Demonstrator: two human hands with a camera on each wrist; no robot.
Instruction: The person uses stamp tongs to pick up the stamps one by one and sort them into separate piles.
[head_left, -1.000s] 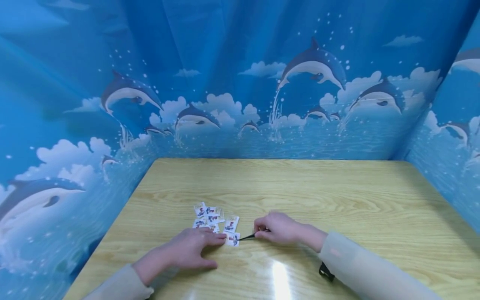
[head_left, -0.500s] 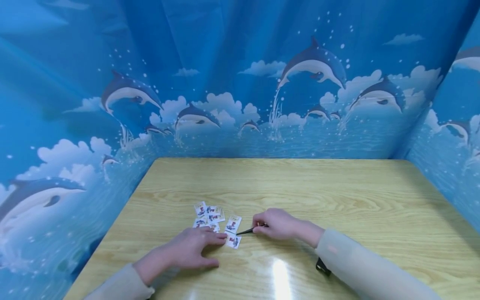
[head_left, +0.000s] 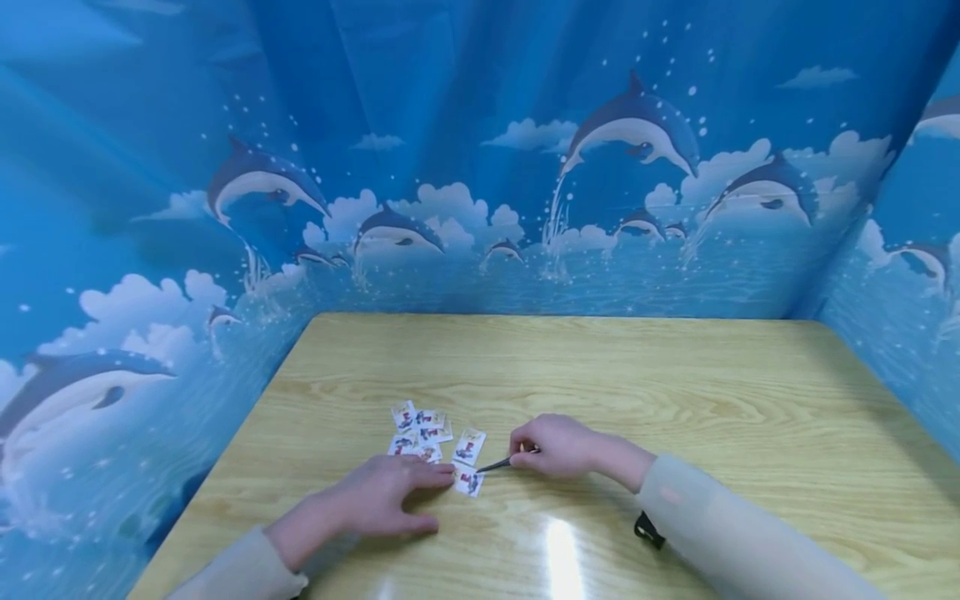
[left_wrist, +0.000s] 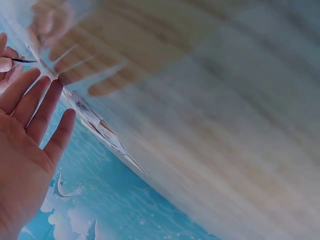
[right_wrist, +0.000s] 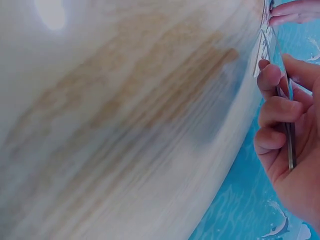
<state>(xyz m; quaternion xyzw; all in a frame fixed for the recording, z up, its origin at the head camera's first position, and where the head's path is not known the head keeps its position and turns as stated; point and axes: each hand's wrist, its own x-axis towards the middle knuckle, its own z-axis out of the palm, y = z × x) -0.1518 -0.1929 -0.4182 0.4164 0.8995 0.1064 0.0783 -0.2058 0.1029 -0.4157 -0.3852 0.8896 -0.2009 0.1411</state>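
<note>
My right hand (head_left: pixel 558 446) pinches a pair of dark tweezers (right_wrist: pixel 290 130), their tips spread slightly in the right wrist view. In the head view the tips meet the upper right corner of a small white printed paper piece (head_left: pixel 468 482). Fingertips of my left hand (head_left: pixel 375 497) rest at that piece's left edge, the fingers extended and the thumb spread away. Just above it lies a second printed piece (head_left: pixel 469 446). Several similar pieces (head_left: pixel 420 427) overlap in a loose pile beyond the left fingers, which hide part of the pile's near side.
The wood-grain table (head_left: pixel 637 375) stretches far to the back and right. A blue dolphin-print curtain (head_left: pixel 465 167) surrounds it on the back and sides. A black strap-like item (head_left: pixel 648 530) shows under the right sleeve, and a bright glare spot lies on the near tabletop.
The near paper piece has turned slightly. The tweezer tips went from its right side up to its upper edge, then a little right. The left hand has stayed in place.
</note>
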